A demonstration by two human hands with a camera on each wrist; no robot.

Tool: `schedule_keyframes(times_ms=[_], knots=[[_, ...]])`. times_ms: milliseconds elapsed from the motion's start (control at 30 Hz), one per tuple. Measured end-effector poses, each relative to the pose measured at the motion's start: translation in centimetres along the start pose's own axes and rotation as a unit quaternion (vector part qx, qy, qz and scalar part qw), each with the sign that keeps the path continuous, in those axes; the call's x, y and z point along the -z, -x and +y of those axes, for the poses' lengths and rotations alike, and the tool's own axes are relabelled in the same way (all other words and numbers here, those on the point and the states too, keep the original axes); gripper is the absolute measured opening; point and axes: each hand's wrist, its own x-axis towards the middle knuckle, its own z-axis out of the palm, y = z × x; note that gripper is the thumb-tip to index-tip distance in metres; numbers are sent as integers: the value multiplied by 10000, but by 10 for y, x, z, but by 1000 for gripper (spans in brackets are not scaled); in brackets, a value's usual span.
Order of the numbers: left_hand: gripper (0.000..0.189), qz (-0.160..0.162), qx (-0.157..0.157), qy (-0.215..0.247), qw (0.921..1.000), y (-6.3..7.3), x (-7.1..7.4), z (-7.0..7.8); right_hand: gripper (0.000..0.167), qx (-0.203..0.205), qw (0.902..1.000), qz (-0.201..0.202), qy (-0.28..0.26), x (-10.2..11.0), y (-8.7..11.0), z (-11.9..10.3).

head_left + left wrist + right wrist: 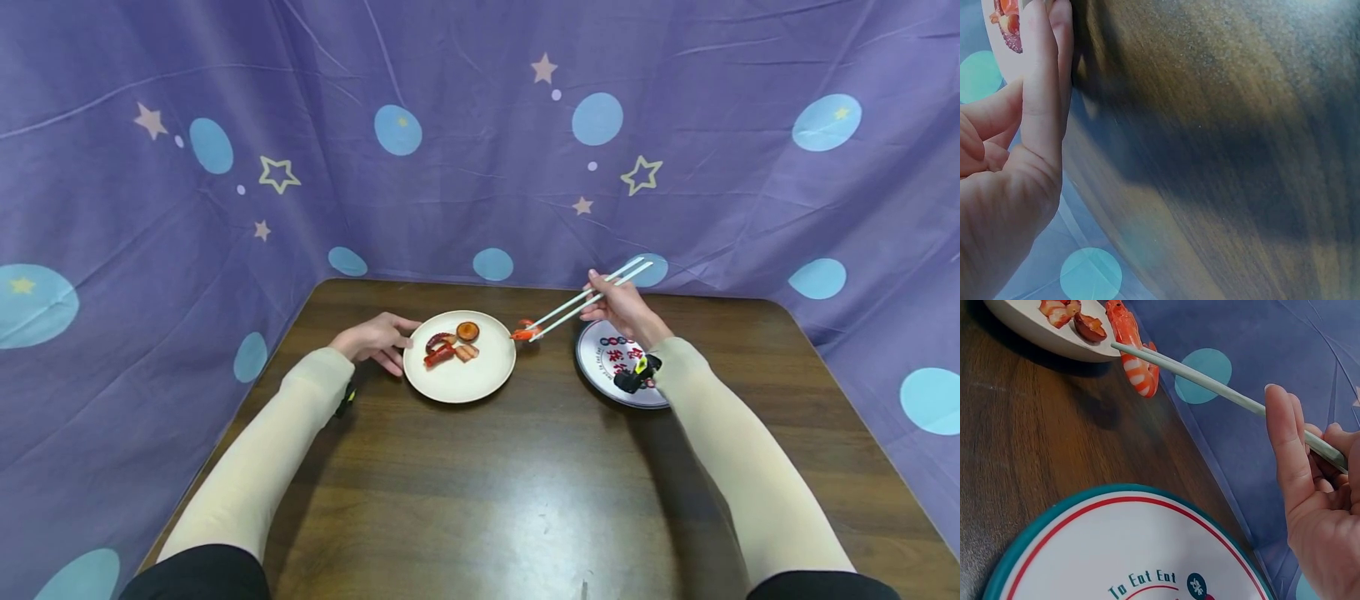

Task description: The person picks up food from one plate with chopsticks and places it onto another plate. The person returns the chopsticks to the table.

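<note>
My left hand (378,340) grips the left rim of a cream plate (457,387), with straight fingers along the edge in the left wrist view. Several food pieces lie on the plate: a round brown piece (467,332), a dark curled tentacle piece (437,340), a red piece (438,356) and a pale striped slice (467,352). My right hand (618,304) holds pale green chopsticks (581,304). Their tips pinch an orange-red shrimp (1129,347), which hangs just off the plate's right rim. The right hand is above the far part of a printed plate (600,367).
The printed plate has a dark rim and lettering, partly covered by the right wrist in the head view. Both plates are on a brown wooden table (450,500). A purple curtain (465,192) with stars and blue ovals hangs behind and beside the table.
</note>
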Motion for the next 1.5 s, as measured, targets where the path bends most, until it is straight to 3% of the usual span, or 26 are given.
schedule_keyframes(times_ms=[833, 1500], knots=[[62, -7, -34, -59, 10000, 1, 0, 1, 35, -97, 9998, 12, 198, -16, -5, 3], [62, -11, -30, -59, 10000, 1, 1, 0, 34, -155, 9993, -100, 317, -38, -13, 23]])
